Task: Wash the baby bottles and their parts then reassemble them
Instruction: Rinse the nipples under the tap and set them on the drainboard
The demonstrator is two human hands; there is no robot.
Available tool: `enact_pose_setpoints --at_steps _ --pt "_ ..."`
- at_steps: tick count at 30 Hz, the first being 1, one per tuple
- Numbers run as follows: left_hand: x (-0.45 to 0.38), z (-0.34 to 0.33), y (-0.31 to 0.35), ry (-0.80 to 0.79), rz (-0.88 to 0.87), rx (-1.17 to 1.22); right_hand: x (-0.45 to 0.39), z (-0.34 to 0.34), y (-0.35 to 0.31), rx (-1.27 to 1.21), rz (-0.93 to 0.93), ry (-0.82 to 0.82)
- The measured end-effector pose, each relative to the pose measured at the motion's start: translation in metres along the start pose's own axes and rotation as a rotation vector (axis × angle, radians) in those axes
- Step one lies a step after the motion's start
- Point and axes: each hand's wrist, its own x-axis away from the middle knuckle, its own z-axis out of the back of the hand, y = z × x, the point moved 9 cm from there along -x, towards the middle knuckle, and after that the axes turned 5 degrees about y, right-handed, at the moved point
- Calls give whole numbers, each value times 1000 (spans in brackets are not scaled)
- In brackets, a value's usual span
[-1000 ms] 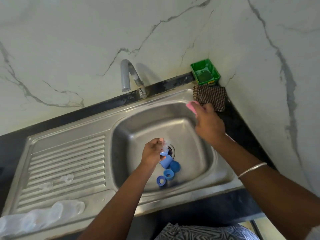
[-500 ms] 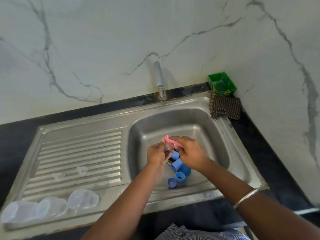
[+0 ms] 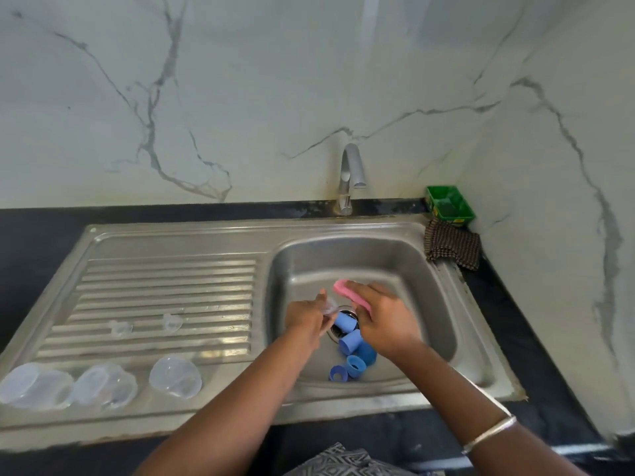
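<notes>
A: What's in the left hand (image 3: 304, 316)?
B: A small clear teat (image 3: 329, 306), pinched in curled fingers over the drain (image 3: 343, 324), mid-basin

A: And the right hand (image 3: 385, 319)?
B: It grips a pink sponge (image 3: 350, 294); the sponge sticks out at the hand's 10 o'clock, just beside the teat. I cannot tell whether the two touch

A: Where are the other parts?
B: Blue caps and rings (image 3: 350, 352) lie heaped in the sink (image 3: 439, 304) from the drain toward 6 o'clock, below and between the hands. At the basin's 9 o'clock, on the ribbed drainer (image 3: 165, 269), sit two more clear teats (image 3: 171, 322). Three clear bottles (image 3: 103, 384) lie in a row along the drainer's near edge, around 8 o'clock

A: Anything further out?
B: The tap (image 3: 350, 176) stands at 12 o'clock behind the basin. At 2 o'clock a checked cloth (image 3: 452, 247) lies on the sink rim, and a green tray (image 3: 450, 204) sits in the wall corner just past it. A bangle (image 3: 488, 434) circles the right wrist
</notes>
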Motion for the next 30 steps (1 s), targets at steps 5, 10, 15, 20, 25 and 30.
enact_pose_setpoints --at_steps 5,10,15,20,25,30 --pt "12 -13 -2 -92 114 -12 0 2 -39 231 184 -45" --pt "18 -12 -2 -146 205 -35 13 7 -44 346 368 33" --pt "17 -9 -4 -163 263 -39 28 9 -50 471 587 182" --pt "18 -6 -1 -191 262 -32 34 16 -50 507 670 267" --pt "9 5 9 -127 160 -28 33 14 -38 498 596 227" --pt "14 2 5 -148 126 -2 9 25 -14 141 114 157"
